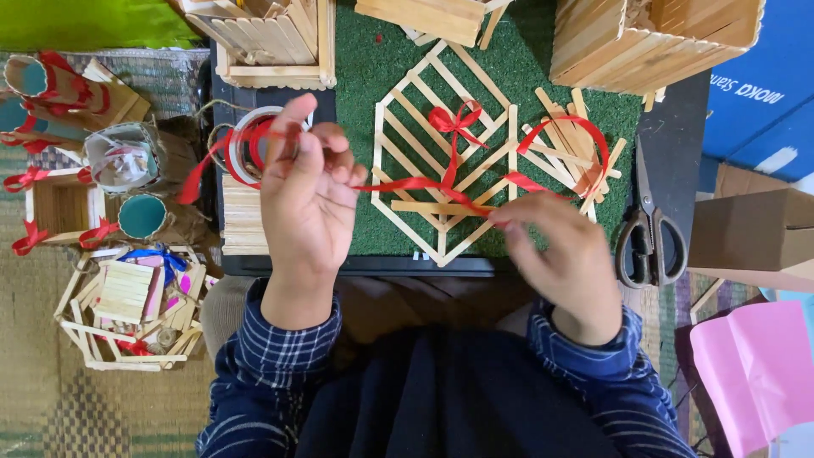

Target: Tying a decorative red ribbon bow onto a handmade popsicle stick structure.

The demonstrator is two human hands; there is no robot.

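Both hands are pinching a red ribbon (398, 185) stretched over the near edge of the green mat (526, 76): the left hand (307, 199) gripping one end, the right hand (566, 254) clasping the other. Beneath it a hexagonal stick frame (445, 148) with a red bow (455, 120) is lying. Scissors (649, 233) are resting off the mat's right edge, and a ribbon spool (250, 144) is sitting partly hidden behind the left fingers. Stick boxes (653, 34) along the far edge are being cut off by the picture.

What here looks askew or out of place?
Little stands out. A small pile of craft sticks lies crisscrossed under a ribbon loop, right of the stick frame. The red ribbon stretches between the left hand and right hand. The scissors lie flat.
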